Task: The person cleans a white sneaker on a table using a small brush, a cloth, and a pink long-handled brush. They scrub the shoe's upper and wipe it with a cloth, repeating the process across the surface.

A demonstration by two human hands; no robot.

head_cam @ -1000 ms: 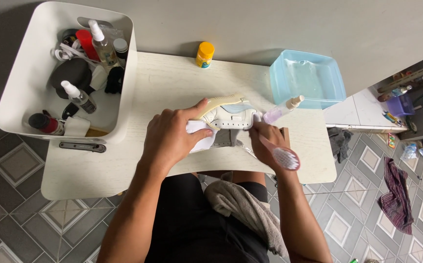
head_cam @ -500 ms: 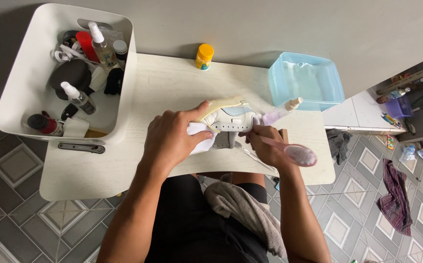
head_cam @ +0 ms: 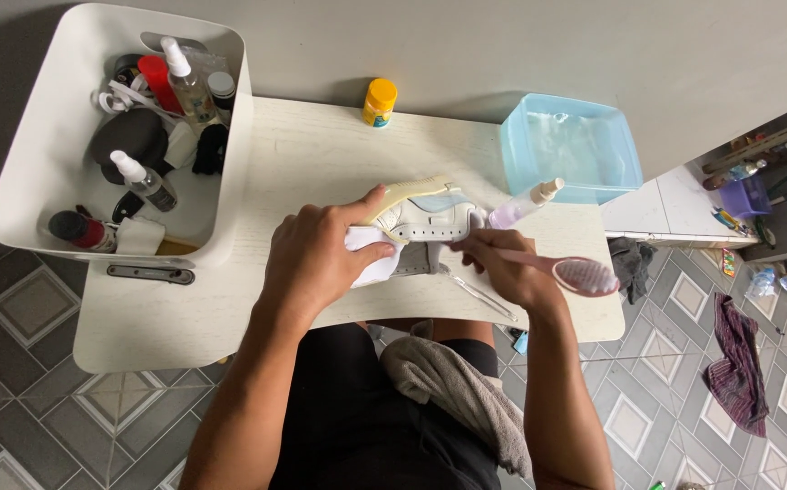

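Gripping a white sneaker [head_cam: 420, 220] with the left hand [head_cam: 316, 259], fingers wrapped over its heel part and thumb stretched along the yellowish sole, which is facing away from the body. Pressing also a white cloth [head_cam: 377, 259] against the shoe under the same palm. Pinching the handle of a pink brush [head_cam: 566, 269] with the right hand [head_cam: 500, 265], fingers closed around it just beside the toe end of the sneaker; bristle head pointing to the right, away from the shoe and not touching it. Holding the sneaker on its side, low over the middle of the pale worktop [head_cam: 303, 154], near the front edge. Lying just behind the right hand, a small spray bottle [head_cam: 525, 205] with light purple liquid. Standing further back, at the right corner, a light blue plastic basin [head_cam: 570, 145], and at the back edge a small yellow jar [head_cam: 380, 102]. Sitting on the left end of the worktop, a white caddy [head_cam: 35, 136] holding spray bottles, dark brushes and a red-capped container. Resting on the lap, a grey towel [head_cam: 452, 386]. Lying on the tiled floor at the right, a dark red rag [head_cam: 738, 363].
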